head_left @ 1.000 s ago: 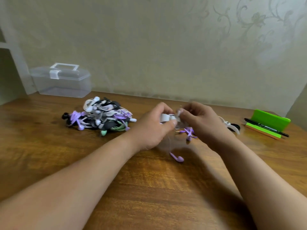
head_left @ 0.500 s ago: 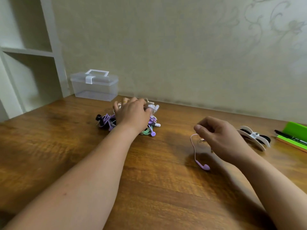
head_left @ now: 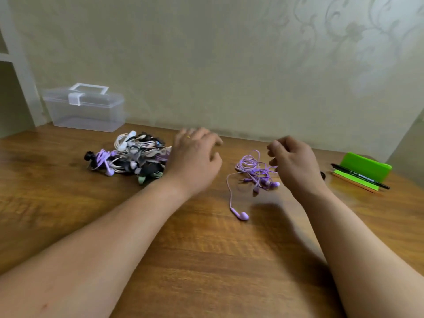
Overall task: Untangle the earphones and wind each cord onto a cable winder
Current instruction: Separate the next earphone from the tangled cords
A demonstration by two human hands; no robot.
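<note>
Shelving [head_left: 21, 72] is seen at the far left edge. Beside it, one clear plastic box [head_left: 85, 111] with a white latch is set at the back of the wooden table [head_left: 206, 260]. One pile of wound earphones [head_left: 130, 157], in white, black, purple and green, is heaped in front of the box. The left hand [head_left: 195, 161] is held just right of the pile, blurred, with fingers spread and nothing gripped. One tangle of purple earphones [head_left: 252, 171] is laid between the two hands, with a single earbud [head_left: 241, 214] trailed nearer the viewer. The right hand [head_left: 296, 164] is curled at the tangle's edge; whether a strand is pinched cannot be told. One green holder [head_left: 367, 167] and one black pen [head_left: 360, 176] are placed far right; the pen's print is too small to be read.
</note>
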